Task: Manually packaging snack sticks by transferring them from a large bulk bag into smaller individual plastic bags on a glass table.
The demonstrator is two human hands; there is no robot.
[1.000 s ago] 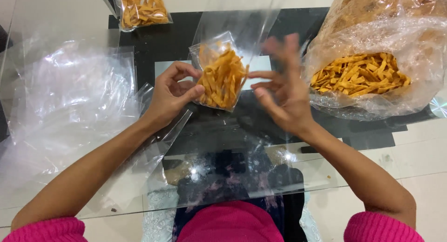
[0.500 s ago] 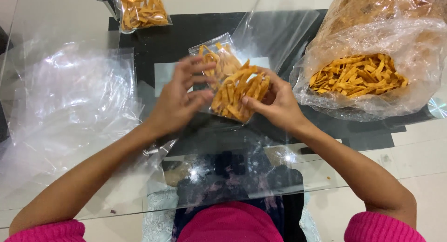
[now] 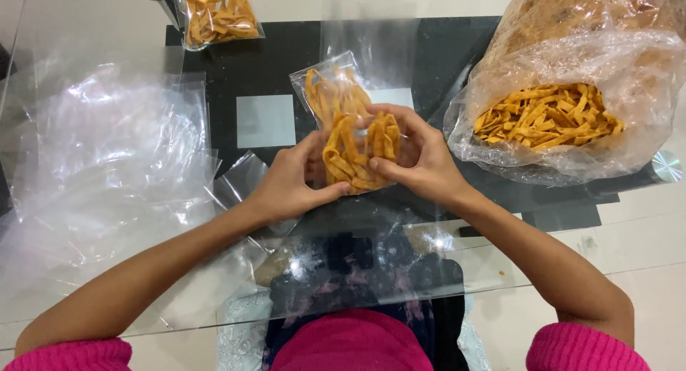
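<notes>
- Your left hand (image 3: 289, 185) and right hand (image 3: 421, 160) both close around one small clear pouch (image 3: 357, 153) of orange strip snacks at table centre; neither is nearer.
- Pouch long axis runs 12 to 6 o'clock, open film rising toward 12.
- Count: two other filled pouches, one touching behind (image 3: 330, 85), one far at 11 o'clock (image 3: 218, 14); one bulk bag (image 3: 564, 114) at 2 o'clock; one stack of empty bags (image 3: 107, 157) at 9.

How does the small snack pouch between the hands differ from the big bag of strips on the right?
The small pouch is far smaller than the big bag. The small pouch is cupped by the left hand and right hand, while the big bag lies untouched on the glass table. The small pouch looks smooth; the big bag is crumpled, gaping toward the person. Both are clear plastic holding orange fried strips.
</notes>
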